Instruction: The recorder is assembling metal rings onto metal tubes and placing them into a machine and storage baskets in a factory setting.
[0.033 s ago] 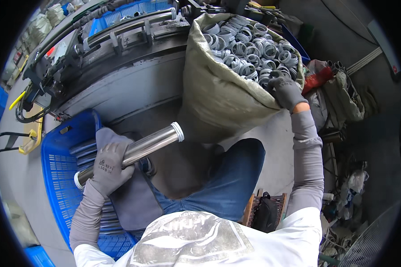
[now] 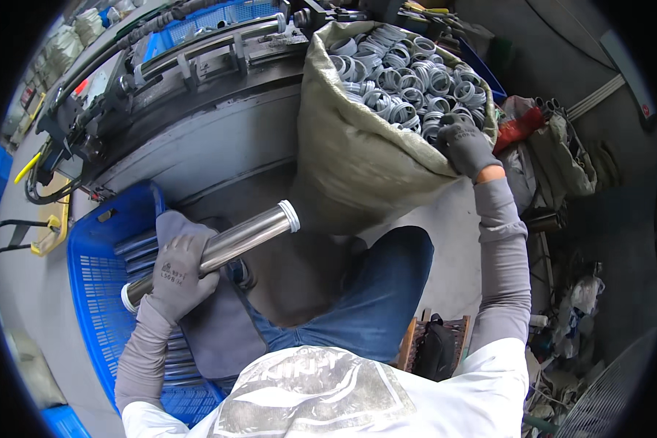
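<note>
Above the blue crate, left hand grips a steel tube — right hand clutches the ring-filled sack.

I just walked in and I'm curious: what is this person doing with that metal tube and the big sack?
A seated person grips a shiny metal tube in the gloved left hand, above a blue crate holding more tubes. The gloved right hand reaches into an open sack full of grey plastic rings. Both tube ends show a pale ring fitted on.
</note>
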Action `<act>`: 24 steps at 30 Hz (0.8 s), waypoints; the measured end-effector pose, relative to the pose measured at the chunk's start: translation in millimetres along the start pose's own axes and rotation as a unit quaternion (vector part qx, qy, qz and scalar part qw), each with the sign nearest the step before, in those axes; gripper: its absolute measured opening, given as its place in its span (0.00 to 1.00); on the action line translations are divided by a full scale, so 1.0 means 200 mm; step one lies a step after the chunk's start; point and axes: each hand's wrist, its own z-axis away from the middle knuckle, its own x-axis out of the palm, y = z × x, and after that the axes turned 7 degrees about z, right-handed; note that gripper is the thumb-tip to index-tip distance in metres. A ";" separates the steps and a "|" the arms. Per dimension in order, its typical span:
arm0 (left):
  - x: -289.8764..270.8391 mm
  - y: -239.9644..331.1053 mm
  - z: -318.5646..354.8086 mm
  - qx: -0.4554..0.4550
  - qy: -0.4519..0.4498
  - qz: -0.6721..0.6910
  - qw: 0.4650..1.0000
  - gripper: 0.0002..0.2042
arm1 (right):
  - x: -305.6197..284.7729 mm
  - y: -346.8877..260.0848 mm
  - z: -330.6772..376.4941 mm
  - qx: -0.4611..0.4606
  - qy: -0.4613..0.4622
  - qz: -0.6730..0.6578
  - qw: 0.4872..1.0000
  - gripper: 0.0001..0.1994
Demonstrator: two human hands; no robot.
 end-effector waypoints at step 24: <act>-0.45 -0.19 -1.21 0.031 0.258 -0.234 0.937 0.29 | 0.33 -1.26 0.12 0.089 -0.105 -0.914 0.380 0.32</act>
